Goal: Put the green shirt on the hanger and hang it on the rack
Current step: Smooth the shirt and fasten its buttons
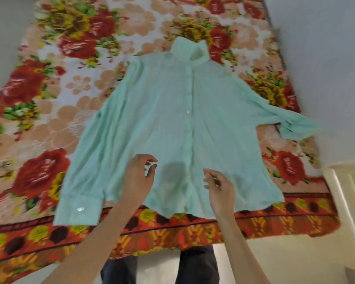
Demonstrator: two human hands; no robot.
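my left hand (pixel 138 177) and right hand (pixel 219 188) hover loosely curled, holding nothing, over the green shirt (pixel 182 124), spread flat on the floral blanket (pixel 49 99) for hangering.

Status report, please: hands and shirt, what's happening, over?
Left hand, right hand open, holding nothing. Pale green button-front shirt flat beneath them on red floral blanket. No hanger or rack in view.

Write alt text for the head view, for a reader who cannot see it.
A pale green button-up shirt lies flat, front up, on a red-and-yellow floral blanket. The left hand and right hand hover over its lower edge, fingers loosely curled, holding nothing.
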